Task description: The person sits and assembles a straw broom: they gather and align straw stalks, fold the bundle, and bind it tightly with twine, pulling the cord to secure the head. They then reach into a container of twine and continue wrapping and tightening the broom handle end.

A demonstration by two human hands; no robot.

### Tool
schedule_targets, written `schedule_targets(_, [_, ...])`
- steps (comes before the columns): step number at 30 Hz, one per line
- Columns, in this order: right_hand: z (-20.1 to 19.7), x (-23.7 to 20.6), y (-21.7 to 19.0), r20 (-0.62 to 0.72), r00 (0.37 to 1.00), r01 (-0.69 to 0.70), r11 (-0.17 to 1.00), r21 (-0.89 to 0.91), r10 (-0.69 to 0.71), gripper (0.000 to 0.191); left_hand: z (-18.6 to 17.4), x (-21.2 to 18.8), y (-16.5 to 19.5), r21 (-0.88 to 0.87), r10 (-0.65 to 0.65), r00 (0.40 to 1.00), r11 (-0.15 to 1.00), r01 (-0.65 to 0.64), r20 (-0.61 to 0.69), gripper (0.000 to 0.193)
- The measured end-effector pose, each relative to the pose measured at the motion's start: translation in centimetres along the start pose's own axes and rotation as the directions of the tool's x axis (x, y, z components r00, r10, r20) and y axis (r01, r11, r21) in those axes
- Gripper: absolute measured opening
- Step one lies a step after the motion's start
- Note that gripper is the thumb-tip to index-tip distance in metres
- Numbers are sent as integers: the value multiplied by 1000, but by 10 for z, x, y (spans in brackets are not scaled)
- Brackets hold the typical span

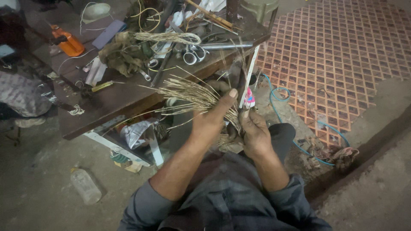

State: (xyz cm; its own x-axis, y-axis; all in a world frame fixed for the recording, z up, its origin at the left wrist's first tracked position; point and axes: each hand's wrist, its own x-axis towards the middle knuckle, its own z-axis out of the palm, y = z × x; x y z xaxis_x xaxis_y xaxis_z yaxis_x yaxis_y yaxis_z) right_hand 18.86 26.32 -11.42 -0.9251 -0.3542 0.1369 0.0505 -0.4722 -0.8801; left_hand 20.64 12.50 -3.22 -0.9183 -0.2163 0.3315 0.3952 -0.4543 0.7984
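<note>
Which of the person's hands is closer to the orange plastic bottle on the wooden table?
Left. The left hand grips the dry straw bundle, on the orange plastic bottle's side; the right hand sits farther away.

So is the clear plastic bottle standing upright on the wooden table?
No, the clear plastic bottle lies on its side on the grey concrete floor, below the wooden table.

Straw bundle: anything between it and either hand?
Nothing visible. Both the left hand and right hand already grip the straw bundle directly, in front of the table edge.
</note>
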Motion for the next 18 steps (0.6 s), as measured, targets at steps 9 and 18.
schedule_targets(9, [-6,0,0,-52,998,-46,996,-74,42,40,0,-6,15,297,-258,966,923,245,5,35])
schedule_targets(18, [-11,3,6,22,1000,-5,999,-42,6,43,-6,-5,2,294,6,997,955,-28,74,26])
